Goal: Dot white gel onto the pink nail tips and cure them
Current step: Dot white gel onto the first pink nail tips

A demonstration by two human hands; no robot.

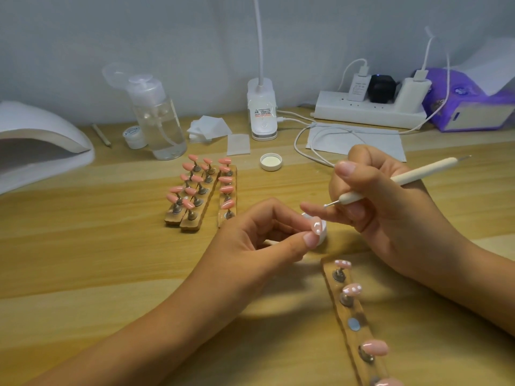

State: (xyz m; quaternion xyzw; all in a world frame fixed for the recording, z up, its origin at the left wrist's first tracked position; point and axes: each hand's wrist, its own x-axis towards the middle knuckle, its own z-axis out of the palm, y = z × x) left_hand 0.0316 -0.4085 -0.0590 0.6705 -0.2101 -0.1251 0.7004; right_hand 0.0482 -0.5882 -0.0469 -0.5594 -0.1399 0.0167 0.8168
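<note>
Wooden tabletop (97, 260) fills most of our view, with a grey wall behind; the widest bare stretch lies across the lower left. At centre our left hand (250, 240) pinches a pink nail tip (316, 228) between thumb and forefinger, white dots on its face. Our right hand (384, 204), just beside it, grips the dotting pen (412, 176), whose ball end hangs near that tip, apart from it.

Three wooden strips (190, 224) of plain pink tips (227, 189) stand at upper centre, well apart from the hands. A fourth strip (349, 339) runs off the lower right edge: two dotted tips, one bare magnet, then plain tips.

A small white pot (323, 238) sits behind the pinched tip, mostly covered by fingers, so we cannot see what is in it. A white lid (271, 161) lies open side up. The pump bottle (164, 126) at upper left holds clear liquid.

The curing lamp (41, 135) is cut off by the left edge.
</note>
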